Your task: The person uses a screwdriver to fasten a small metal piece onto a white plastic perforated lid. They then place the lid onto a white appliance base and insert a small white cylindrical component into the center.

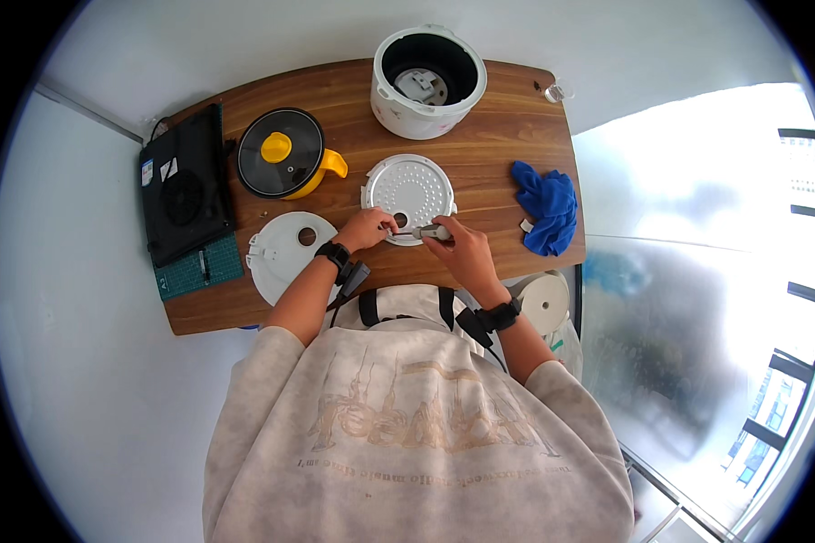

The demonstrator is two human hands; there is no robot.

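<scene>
A round silvery metal disc (409, 185) with many small dimples or holes and one larger hole lies on the table in front of me. At its near edge my right hand (465, 249) is closed round a screwdriver (432, 233) with a pale grey handle, whose thin shaft points left. My left hand (369, 230) rests at the disc's near left edge, fingers pinched close to the shaft's tip. Whatever the pinch holds is too small to make out. Beside my left forearm lies a white round plastic cover (281, 258) with a dark hole, partly hidden by that arm.
A white rice cooker body (417, 122) stands open at the back. To the left are a yellow pot (304, 185) with a dark lid, a black flat appliance (186, 195) and a green cutting mat (177, 280). A blue cloth (550, 213) lies right, above a pale roll (547, 294).
</scene>
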